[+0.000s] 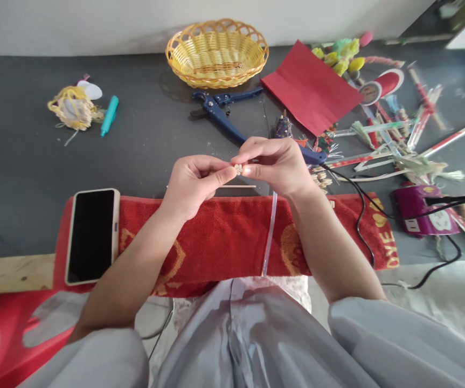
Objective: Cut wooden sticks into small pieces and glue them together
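My left hand (195, 180) and my right hand (275, 164) meet above the dark floor, both pinched on a tiny pale bead-like piece (238, 170) between their fingertips. A clear plastic tube (270, 233) hangs down from my right hand across a red towel (224, 237). A thin wooden stick (236, 186) lies on the floor just under my hands.
A phone (92, 234) lies on the towel's left end. Behind are a yellow wicker basket (217, 52), blue pliers (220, 116), red paper (310, 86), a teal pen (110, 115) and a yellow woven bundle (71, 106). Straws, sticks and a purple device (424, 210) with black cable clutter the right.
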Available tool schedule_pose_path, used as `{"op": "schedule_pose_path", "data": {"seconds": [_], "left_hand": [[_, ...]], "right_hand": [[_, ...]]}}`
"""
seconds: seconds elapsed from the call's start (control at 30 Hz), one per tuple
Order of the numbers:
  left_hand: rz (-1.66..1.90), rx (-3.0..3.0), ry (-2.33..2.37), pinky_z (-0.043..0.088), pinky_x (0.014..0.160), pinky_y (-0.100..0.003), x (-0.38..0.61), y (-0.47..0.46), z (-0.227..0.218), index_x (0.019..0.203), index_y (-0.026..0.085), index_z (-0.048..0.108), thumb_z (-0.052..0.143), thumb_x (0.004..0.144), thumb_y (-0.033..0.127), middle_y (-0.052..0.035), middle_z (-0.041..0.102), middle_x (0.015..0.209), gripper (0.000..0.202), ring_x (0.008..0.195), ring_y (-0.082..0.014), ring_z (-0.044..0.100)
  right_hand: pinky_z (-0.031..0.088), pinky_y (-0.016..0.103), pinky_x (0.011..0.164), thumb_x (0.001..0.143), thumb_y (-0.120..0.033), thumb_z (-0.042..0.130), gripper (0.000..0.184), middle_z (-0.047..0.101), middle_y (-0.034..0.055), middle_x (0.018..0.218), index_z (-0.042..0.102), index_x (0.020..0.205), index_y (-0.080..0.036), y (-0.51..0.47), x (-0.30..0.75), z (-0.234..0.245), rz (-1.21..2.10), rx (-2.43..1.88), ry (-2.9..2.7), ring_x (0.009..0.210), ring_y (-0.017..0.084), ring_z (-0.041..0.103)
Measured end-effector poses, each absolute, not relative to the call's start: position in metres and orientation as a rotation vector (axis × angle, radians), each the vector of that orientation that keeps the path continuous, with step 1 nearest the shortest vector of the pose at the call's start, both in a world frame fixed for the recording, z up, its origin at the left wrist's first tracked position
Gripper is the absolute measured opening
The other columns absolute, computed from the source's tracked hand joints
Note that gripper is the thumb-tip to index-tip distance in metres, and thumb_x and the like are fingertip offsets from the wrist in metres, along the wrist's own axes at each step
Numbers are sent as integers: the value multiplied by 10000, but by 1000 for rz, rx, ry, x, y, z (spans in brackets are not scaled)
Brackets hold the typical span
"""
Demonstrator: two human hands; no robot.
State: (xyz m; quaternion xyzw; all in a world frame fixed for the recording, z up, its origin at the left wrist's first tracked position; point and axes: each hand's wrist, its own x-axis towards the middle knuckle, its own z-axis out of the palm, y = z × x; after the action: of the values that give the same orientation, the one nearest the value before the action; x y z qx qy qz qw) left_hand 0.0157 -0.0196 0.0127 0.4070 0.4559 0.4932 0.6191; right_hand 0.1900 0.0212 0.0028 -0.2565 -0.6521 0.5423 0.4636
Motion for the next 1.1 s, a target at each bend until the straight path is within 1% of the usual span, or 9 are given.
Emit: {"op": "schedule_pose_path", "data": {"seconds": [0.17, 0.3, 0.37, 0.5, 0.6, 0.67, 0.8, 0.93, 1.1], "left_hand": [[1113, 904, 1093, 158, 340, -175, 15, -17, 10, 588, 177, 711, 828, 635, 234, 56, 383, 394, 139, 331, -6, 269], [1099, 873, 1086, 151, 336, -171, 15, -15, 9, 583, 168, 701, 833, 631, 239, 52, 402, 414, 157, 327, 0, 266], [1093, 858, 1087, 149, 336, -168, 14, -14, 9, 584, 164, 701, 840, 623, 249, 55, 393, 418, 167, 327, 4, 260], [1077, 860, 1092, 144, 340, -165, 13, -13, 9, 601, 165, 711, 850, 612, 287, 52, 400, 434, 185, 335, 6, 261], [1067, 913, 1078, 130, 342, -174, 13, -13, 9, 625, 176, 728, 844, 615, 351, 52, 402, 435, 210, 339, 4, 252], [1090, 951, 1086, 127, 343, -184, 14, -14, 10, 635, 186, 734, 837, 618, 389, 51, 405, 432, 228, 343, -1, 249], [1226, 1032, 1114, 158, 355, -198, 16, -16, 13, 671, 203, 750, 824, 631, 420, 49, 413, 438, 232, 371, -17, 281], [1259, 1097, 1123, 178, 377, -205, 16, -17, 12, 704, 201, 762, 828, 626, 413, 48, 414, 458, 235, 402, -23, 297], [1283, 1220, 1097, 235, 411, -209, 16, -16, 5, 682, 199, 753, 828, 621, 417, 49, 430, 470, 239, 438, -33, 328]], "right_hand": [[517, 245, 613, 671, -356, 827, 181, 658, -5, 728, 758, 769, -219, 23, 189, 1, 1372, -630, -1610, 653, 82, 595], [511, 241, 629, 673, -349, 824, 174, 646, -10, 726, 757, 759, -214, 23, 189, 1, 1368, -652, -1613, 656, 75, 588], [508, 242, 641, 689, -352, 813, 171, 647, -10, 751, 759, 784, -220, 22, 189, 1, 1352, -678, -1628, 673, 77, 590], [509, 258, 696, 728, -354, 786, 184, 649, -8, 805, 764, 874, -243, 21, 192, 4, 1297, -675, -1695, 722, 83, 597], [513, 270, 736, 761, -352, 762, 146, 643, -9, 793, 762, 866, -250, 21, 193, 4, 1262, -621, -1740, 735, 87, 597], [515, 272, 730, 769, -372, 752, 148, 647, -4, 803, 757, 853, -250, 21, 192, 3, 1234, -623, -1735, 744, 93, 596], [516, 279, 725, 776, -423, 735, 193, 650, 5, 842, 744, 856, -248, 17, 188, 1, 1149, -700, -1675, 779, 108, 600], [517, 272, 718, 786, -392, 732, 159, 657, 0, 843, 741, 861, -252, 13, 184, 0, 1098, -703, -1623, 778, 107, 613], [526, 256, 702, 797, -349, 730, 130, 675, -5, 826, 746, 856, -235, 11, 181, -3, 1044, -652, -1625, 759, 97, 629]]}}
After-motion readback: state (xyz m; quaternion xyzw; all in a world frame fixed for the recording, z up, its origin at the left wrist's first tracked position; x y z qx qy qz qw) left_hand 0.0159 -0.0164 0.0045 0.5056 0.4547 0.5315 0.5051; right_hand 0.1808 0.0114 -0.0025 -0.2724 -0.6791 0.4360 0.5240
